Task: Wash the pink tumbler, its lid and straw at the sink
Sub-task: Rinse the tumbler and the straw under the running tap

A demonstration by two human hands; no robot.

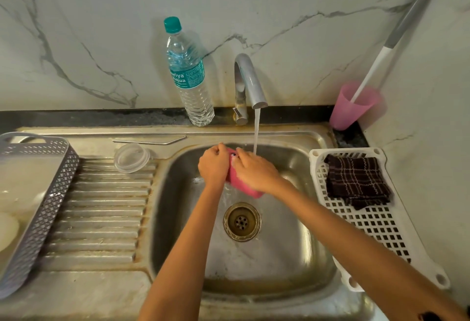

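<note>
Gripping the pink tumbler (pixel 241 185) low over the sink (pixel 279 257) basin, just left of the tap (pixel 250 78) stream, long axis slanting far-left to near-right, left hand (pixel 213 166) curled round the far end, right hand (pixel 256 171) clasping the side, lid (pixel 131 157) and straw (pixel 150 141) lying apart leftward

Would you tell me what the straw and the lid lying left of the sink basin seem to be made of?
The straw looks like polished metal, likely steel: thin, silvery, with a bright glint along it. The lid looks like clear, glossy plastic: see-through, with soft highlights on its rim.
</note>
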